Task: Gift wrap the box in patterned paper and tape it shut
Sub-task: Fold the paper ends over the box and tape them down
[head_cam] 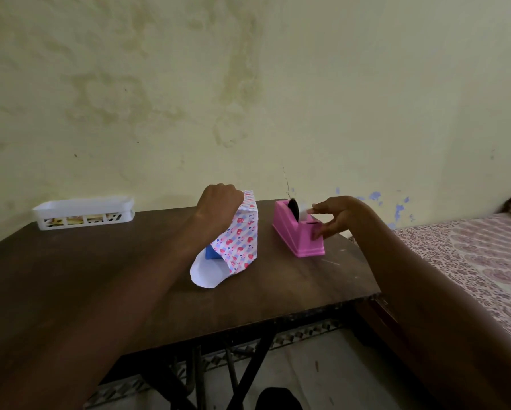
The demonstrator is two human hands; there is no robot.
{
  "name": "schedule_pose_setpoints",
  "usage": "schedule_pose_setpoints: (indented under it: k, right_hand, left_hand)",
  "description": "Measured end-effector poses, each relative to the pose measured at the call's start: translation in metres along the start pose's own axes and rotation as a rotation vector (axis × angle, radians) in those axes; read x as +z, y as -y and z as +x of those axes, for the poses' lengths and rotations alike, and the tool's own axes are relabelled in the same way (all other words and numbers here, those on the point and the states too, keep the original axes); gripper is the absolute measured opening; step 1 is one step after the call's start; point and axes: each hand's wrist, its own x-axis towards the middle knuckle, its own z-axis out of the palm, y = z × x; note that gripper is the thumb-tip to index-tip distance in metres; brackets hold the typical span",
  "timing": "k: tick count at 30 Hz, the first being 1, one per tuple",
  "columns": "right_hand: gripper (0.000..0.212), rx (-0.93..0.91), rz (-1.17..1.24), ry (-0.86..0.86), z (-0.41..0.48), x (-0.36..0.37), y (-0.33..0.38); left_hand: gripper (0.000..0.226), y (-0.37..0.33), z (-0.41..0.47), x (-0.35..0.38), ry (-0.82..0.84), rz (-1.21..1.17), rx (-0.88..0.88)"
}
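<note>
1. The left hand [218, 199] closes in a fist over the top of the patterned paper [239, 241], gripping its gathered edge, probably to keep the wrap tight round the box [211, 252] standing beneath it on the table [100, 276]; below the wrist the paper's near end gapes, blue showing.
2. The right hand [337, 216] reaches over the pink tape dispenser [295, 235], just right of the left hand; its fingers hover at the tape roll [297, 209], likely after a strip; whether they pinch the tape I cannot tell.
3. Counted: one box, one sheet, one dispenser, one white basket [82, 214] well left of the left hand; two hands.
</note>
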Motion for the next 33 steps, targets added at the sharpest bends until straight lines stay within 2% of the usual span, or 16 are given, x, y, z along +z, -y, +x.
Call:
schedule_pose_setpoints:
  k: [4,9,12,15,18,23,27,33]
  right_hand:
    - [0.024,0.082,0.222,0.023,-0.007,0.008,-0.003]
    - [0.023,0.043,0.391,0.013,-0.015,0.017,-0.008]
    - [0.015,0.022,0.425,0.036,-0.016,0.020,-0.011]
    - [0.025,-0.015,0.473,0.045,-0.012,0.020,-0.019]
    - [0.020,-0.061,0.512,0.062,-0.009,0.020,-0.027]
    - [0.031,-0.133,0.571,0.055,-0.016,0.021,-0.035]
    - [0.017,-0.193,0.632,0.034,-0.020,0.026,-0.046]
    - [0.014,-0.231,0.681,0.031,-0.015,0.028,-0.060]
  left_hand:
    - [0.037,-0.001,0.000,-0.001,0.008,-0.014,-0.009]
    - [0.038,0.000,0.000,0.000,0.022,-0.036,-0.014]
    - [0.039,-0.001,-0.001,0.000,0.026,-0.046,-0.020]
    - [0.039,-0.001,-0.001,0.000,0.029,-0.054,-0.024]
    - [0.038,-0.001,-0.001,-0.001,0.029,-0.054,-0.025]
    - [0.040,-0.001,-0.002,-0.002,0.029,-0.055,-0.029]
    - [0.040,-0.002,-0.003,-0.002,0.032,-0.056,-0.034]
    - [0.039,-0.002,-0.004,-0.003,0.022,-0.065,-0.038]
